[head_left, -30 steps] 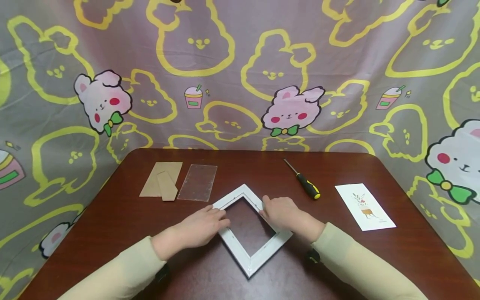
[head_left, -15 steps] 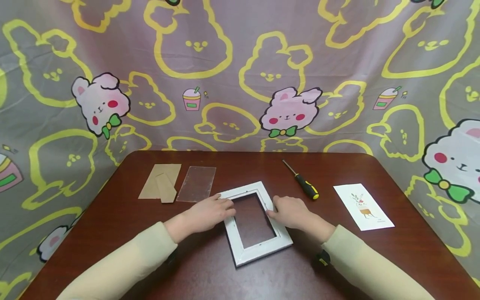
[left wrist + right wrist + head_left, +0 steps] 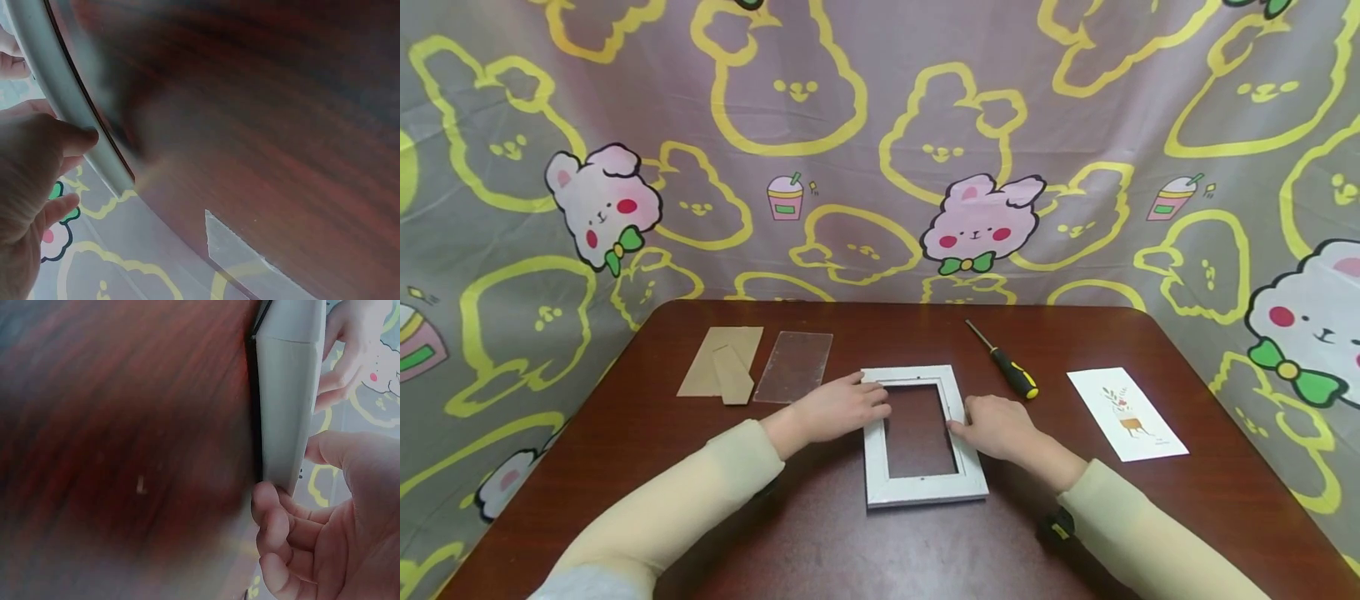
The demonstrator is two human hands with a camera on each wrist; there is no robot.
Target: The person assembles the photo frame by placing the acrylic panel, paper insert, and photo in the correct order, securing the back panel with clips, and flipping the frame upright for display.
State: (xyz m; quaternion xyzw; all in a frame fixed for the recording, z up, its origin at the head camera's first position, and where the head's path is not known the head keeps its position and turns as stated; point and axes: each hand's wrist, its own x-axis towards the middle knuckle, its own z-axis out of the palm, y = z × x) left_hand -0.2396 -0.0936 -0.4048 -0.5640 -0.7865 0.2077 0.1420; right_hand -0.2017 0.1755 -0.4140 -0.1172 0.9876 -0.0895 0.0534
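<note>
A white rectangular picture frame (image 3: pixel 927 490) lies on the dark red-brown table, its opening showing bare wood. My left hand (image 3: pixel 835 411) grips the frame's left side near the far corner, fingers over the rim. In the left wrist view the thumb of that hand (image 3: pixel 28 169) presses the outer edge. On the opposite side my right hand (image 3: pixel 1006 431) pinches the frame, thumb on the inner edge. The right wrist view shows the curled fingers of this hand (image 3: pixel 369 500) against the white outer face (image 3: pixel 287 406).
Back left lie a brown backing board (image 3: pixel 700 371) with its stand leg and a clear sheet (image 3: pixel 795 367). A black and yellow screwdriver (image 3: pixel 1017 375) lies behind my right hand. A card printed with a plant (image 3: pixel 1127 417) lies at right. A patterned curtain (image 3: pixel 850 150) hangs behind the table.
The frame has turned from a diamond stance to nearly square with the table edge. Both hands have moved with it, slightly to the right, still holding its sides.
</note>
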